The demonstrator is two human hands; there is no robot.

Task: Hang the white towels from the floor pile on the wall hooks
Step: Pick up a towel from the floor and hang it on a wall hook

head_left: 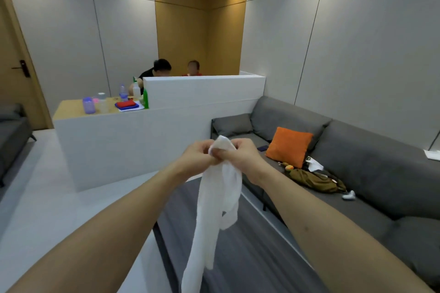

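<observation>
- Both hands are up at chest height, close together, working the top of one white towel (217,188). The left hand (198,154) has its fingers curled round the bunched top edge, and the right hand (240,153) pinches the same bunch from the other side, knuckles almost touching the left.
- The rest of the towel just hangs straight down between the forearms in a long twisted strip, with a shorter flap folded off to the right. My guess is they're hunting for a corner or edge so it'll sit on a hook properly, which is why both hands are crammed onto the same small bit.
- No wall hooks in view and no floor pile either, so I can't tell how many towels are done or left. The walls ahead look like plain panels.
- Behind the hands there's a low white partition (166,131), with a wooden counter (71,108) holding bottles and a red and blue cloth stack.
- On the right, a grey sofa (357,150) with an orange cushion (289,146) and an olive bag (314,179) dumped on the seat.
- Two people sit behind the partition, not involved.
</observation>
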